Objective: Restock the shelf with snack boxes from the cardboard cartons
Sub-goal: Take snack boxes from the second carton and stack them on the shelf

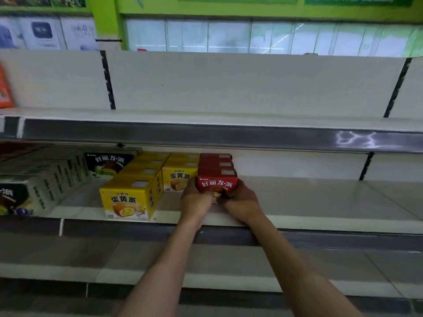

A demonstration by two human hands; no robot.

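A supermarket shelf (320,197) is viewed from head height, with two bare forearms reaching in from six o'clock. At nine o'clock, a row of white and black snack boxes (34,191) is seen at the left end of the middle shelf. Just right of it, toward eight o'clock, a row of yellow egg-yolk pie boxes (128,200) runs front to back, and a second yellow row (179,177) stands behind and to its right. At the centre of the view, a row of red snack boxes (216,165) is lined up touching the second yellow row, and the front red box (216,183) is held at its lower front by both hands. The left hand (195,201) is curled at the box's lower left corner, and the right hand (242,202) is curled at its lower right corner; the fingertips are hidden beneath the box. From three o'clock onward the shelf surface is bare white board. The upper shelf (206,120) at twelve o'clock carries only an orange packet (4,88) at its far left. No cardboard carton is in view. The red box is judged to be light, stiff card, easily dented at the corners and fairly smooth, so it is best held by its two side faces and slid squarely back against its row.
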